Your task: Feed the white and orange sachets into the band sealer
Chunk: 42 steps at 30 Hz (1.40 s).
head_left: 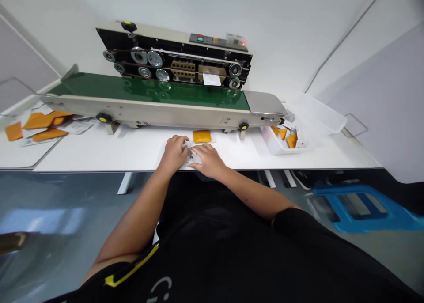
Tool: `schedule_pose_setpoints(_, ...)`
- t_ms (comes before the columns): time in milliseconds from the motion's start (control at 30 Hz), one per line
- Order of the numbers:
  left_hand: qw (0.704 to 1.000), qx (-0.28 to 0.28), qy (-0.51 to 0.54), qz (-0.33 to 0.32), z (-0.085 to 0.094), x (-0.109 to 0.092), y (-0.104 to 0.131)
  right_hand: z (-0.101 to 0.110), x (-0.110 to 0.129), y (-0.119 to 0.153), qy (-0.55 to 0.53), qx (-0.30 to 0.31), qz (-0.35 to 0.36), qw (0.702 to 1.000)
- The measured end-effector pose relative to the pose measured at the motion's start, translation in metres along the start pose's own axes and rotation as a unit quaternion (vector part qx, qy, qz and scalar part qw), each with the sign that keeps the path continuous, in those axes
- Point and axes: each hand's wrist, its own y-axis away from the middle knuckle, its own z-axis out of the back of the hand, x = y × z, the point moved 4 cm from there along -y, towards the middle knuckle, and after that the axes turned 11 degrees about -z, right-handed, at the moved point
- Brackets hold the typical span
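Observation:
Near the table's front edge, a small clear-and-white printed packet (190, 158) lies between my two hands, partly hidden by them. My left hand (175, 153) has its fingers curled over the packet's left side. From the right, my right hand (209, 160) grips the packet's other side, thumb and fingers around its edge. Just beyond them lies an orange packet (202, 136) on a pale pouch, touched by neither hand. Behind that stands a band sealing machine with a green conveyor belt (195, 96); a white pouch (211, 79) sits upright at its rollers.
Several orange and white packets (46, 123) are piled at the table's left end. At the right, a clear plastic bin (281, 151) holds similar packets, with a translucent lid or tray (319, 113) behind it. A blue plastic stool (361, 225) is on the floor at the right.

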Motion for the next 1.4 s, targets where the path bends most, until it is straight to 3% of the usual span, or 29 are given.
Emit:
schedule_pose_setpoints(167,0.999,0.046,-0.007,-0.001,0.003,-0.008,0.000,0.012,-0.011,0.000,-0.096,-0.048,-0.020,0.994)
schedule_pose_setpoints(300,0.990,0.039,0.117,0.062,0.006,-0.002,0.005,0.014,-0.015,0.003,-0.179,-0.063,-0.081,0.979)
schedule_pose_setpoints(400,0.974,0.001,0.213,0.077,0.010,0.003,0.010,0.012,-0.014,0.001,-0.219,-0.008,-0.126,0.968)
schedule_pose_setpoints(500,0.972,-0.018,0.228,0.055,0.012,0.005,0.013,0.025,-0.010,-0.005,-0.224,0.030,-0.116,0.967)
schedule_pose_setpoints(567,0.971,-0.026,0.236,0.040,0.013,0.005,0.012,0.052,-0.015,-0.017,-0.221,0.003,-0.103,0.970)
schedule_pose_setpoints(667,0.965,-0.034,0.259,0.024,0.013,0.005,0.010,0.123,-0.041,-0.046,-0.232,-0.096,-0.117,0.961)
schedule_pose_setpoints(733,0.963,-0.038,0.264,0.025,0.013,0.005,0.009,0.182,-0.068,-0.066,-0.266,-0.235,-0.150,0.923)
schedule_pose_setpoints(800,0.963,-0.040,0.265,0.029,0.012,0.006,0.008,0.230,-0.093,-0.084,-0.291,-0.315,-0.173,0.887)
schedule_pose_setpoints(900,0.963,-0.045,0.264,0.038,0.011,0.008,0.009,0.262,-0.116,-0.108,-0.327,-0.310,-0.240,0.860)
schedule_pose_setpoints(1000,0.964,-0.047,0.258,0.042,0.012,0.009,0.009,0.257,-0.121,-0.131,-0.350,-0.241,-0.295,0.856)
schedule_pose_setpoints(1100,0.965,-0.049,0.254,0.044,0.014,0.008,0.009,0.246,-0.114,-0.145,-0.303,-0.210,-0.303,0.879)
schedule_pose_setpoints(1167,0.965,-0.049,0.254,0.047,0.016,0.006,0.009,0.246,-0.103,-0.141,-0.206,-0.262,-0.269,0.904)
schedule_pose_setpoints(1233,0.965,-0.049,0.253,0.051,0.017,0.005,0.008,0.241,-0.085,-0.123,-0.094,-0.350,-0.205,0.909)
schedule_pose_setpoints(1300,0.965,-0.048,0.252,0.053,0.017,0.005,0.007,0.218,-0.063,-0.096,-0.019,-0.384,-0.125,0.914)
schedule_pose_setpoints(1333,0.965,-0.048,0.251,0.054,0.016,0.005,0.007,0.199,-0.052,-0.083,0.000,-0.361,-0.083,0.929)
schedule_pose_setpoints(1400,0.966,-0.046,0.251,0.053,0.015,0.005,0.007,0.147,-0.032,-0.060,0.024,-0.242,0.010,0.970)
